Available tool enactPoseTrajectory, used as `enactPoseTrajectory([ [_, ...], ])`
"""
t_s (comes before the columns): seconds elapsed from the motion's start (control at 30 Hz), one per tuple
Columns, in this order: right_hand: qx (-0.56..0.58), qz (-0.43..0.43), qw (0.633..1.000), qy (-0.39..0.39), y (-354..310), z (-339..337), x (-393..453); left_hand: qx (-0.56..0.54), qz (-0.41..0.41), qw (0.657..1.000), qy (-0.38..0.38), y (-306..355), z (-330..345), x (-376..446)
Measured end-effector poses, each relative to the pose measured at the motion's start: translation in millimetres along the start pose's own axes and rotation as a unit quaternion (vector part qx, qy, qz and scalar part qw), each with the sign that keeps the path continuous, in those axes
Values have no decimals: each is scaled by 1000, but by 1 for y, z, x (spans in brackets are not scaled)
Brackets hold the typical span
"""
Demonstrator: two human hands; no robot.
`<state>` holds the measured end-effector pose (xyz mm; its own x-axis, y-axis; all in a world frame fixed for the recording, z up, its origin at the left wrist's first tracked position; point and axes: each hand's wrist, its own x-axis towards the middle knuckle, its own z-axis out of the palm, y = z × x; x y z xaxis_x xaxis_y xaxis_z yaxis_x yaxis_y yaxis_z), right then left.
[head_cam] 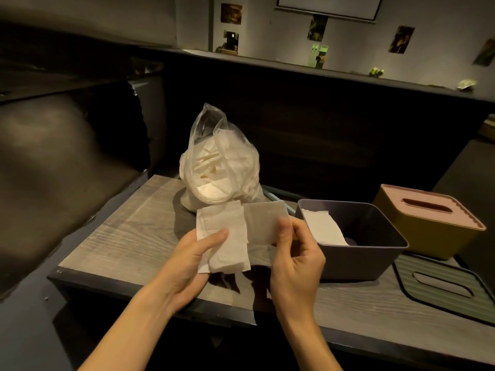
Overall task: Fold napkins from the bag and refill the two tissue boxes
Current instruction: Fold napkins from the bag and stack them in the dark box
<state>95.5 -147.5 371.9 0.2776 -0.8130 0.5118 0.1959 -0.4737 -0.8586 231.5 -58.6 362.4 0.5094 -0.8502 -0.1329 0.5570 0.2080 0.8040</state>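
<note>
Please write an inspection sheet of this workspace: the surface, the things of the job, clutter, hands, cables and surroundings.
Surface: grey wood-grain table, dimly lit.
Job's things: clear plastic bag of white napkins stands at the back; open purple box holds some napkins at its left end; its striped lid lies flat to the right; yellow box behind it is closed with a pink lid.
Clutter: nothing seen.
Hands: left hand holds a folded napkin; right hand pinches a second napkin.
Cables: nothing seen.
Surroundings: dark padded seat at left; dark ledge behind; pictures on the far wall.
</note>
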Motion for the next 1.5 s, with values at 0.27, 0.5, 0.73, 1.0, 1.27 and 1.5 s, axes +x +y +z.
enactPoseTrajectory([
  [0.27, 18, 10, 980, -199, -58, -30, 26, 165, 29, 985, 28, -5, 9, 6],
  [0.5, -247, -19, 950, -192, 0, 15, 28, 91, 2, 996, -9, -1, 16, 1],
  [0.73, -152, 152, 964, -157, 9, 1, 9, 105, 37, 992, 56, -5, 14, 2],
  [1.0, -133, 173, 944, -249, 3, -7, 11, 34, -46, 998, 25, 9, 7, -6],
  [1.27, -171, -115, 949, -240, -58, 47, 67, 53, 113, 991, 47, 60, 19, -34],
  [1.5, -556, -159, 767, -277, -41, 81, 136, 120, 102, 981, 117, 88, 18, 26],
])
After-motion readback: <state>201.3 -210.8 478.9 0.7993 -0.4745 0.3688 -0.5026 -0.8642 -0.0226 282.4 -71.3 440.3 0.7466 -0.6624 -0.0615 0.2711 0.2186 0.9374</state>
